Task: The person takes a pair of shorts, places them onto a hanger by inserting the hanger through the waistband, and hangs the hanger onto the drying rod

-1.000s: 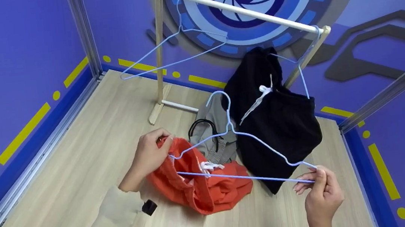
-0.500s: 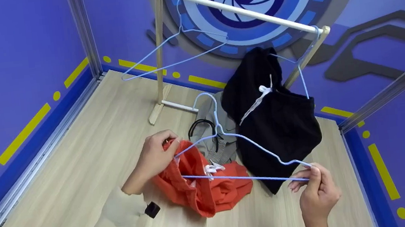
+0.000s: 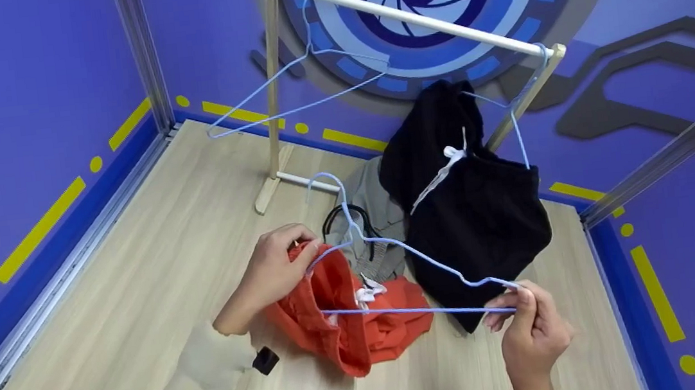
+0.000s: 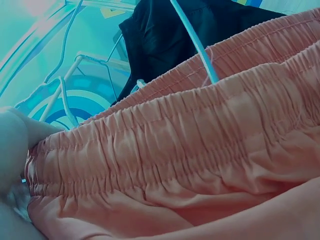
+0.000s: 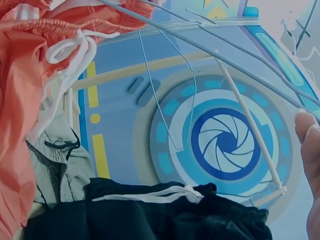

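My left hand (image 3: 274, 264) pinches the elastic waistband of orange shorts (image 3: 388, 336) with a white drawstring, which lie bunched on the wooden tabletop. My right hand (image 3: 535, 333) grips the right end of a light blue wire hanger (image 3: 450, 311). The hanger's left end is inside the shorts' waist opening, so its tip is hidden; its hook points up and left. In the left wrist view the gathered waistband (image 4: 150, 140) fills the middle, with the left hand (image 4: 15, 160) at its edge. In the right wrist view, the right hand (image 5: 310, 150) shows only partly.
Behind the shorts stands a clothes rack (image 3: 406, 17) with a bare hanger (image 3: 300, 111) on its left. Black shorts (image 3: 480, 226) hang on a hanger at its right. Grey clothing (image 3: 369, 186) with a black cord lies on the table (image 3: 153, 254) between them. Blue walls surround the table.
My right hand has moved left, sliding the hanger further into the orange shorts' waist; its hook has shifted left and tilted. My left hand has drifted slightly right with the waistband.
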Available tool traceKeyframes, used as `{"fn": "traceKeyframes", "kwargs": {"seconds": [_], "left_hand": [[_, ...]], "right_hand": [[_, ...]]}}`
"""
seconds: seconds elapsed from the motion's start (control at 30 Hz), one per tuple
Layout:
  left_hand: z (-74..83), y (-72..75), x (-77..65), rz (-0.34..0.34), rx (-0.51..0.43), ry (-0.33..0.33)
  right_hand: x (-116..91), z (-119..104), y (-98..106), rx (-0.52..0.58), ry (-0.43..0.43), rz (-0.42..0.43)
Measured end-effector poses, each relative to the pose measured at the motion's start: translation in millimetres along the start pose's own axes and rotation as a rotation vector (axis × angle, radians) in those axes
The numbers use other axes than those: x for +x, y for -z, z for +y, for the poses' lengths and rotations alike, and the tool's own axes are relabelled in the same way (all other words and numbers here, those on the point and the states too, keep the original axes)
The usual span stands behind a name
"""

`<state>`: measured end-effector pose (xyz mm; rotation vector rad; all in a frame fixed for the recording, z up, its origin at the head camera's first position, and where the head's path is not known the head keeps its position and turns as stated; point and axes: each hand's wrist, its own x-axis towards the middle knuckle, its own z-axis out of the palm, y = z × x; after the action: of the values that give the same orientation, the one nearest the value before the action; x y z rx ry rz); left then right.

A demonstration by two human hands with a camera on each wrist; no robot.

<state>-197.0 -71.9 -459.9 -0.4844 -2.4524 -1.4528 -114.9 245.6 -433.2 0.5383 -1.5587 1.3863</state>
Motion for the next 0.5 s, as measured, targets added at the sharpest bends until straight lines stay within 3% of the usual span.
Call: {"fn": "traceKeyframes", "kwargs": {"seconds": [0.33,0.5], "left_hand": [[2.5,-1.3,0.2,-0.011,0.024,-0.055],[2.9,-1.3,-1.8,-0.081,0.059,-0.087]], "right_hand": [[-2.2,-3.1,-9.8,-0.001,0.046,-0.025],[-2.1,-2.3,-10.7,-0.024,0.055,-0.038]]}}
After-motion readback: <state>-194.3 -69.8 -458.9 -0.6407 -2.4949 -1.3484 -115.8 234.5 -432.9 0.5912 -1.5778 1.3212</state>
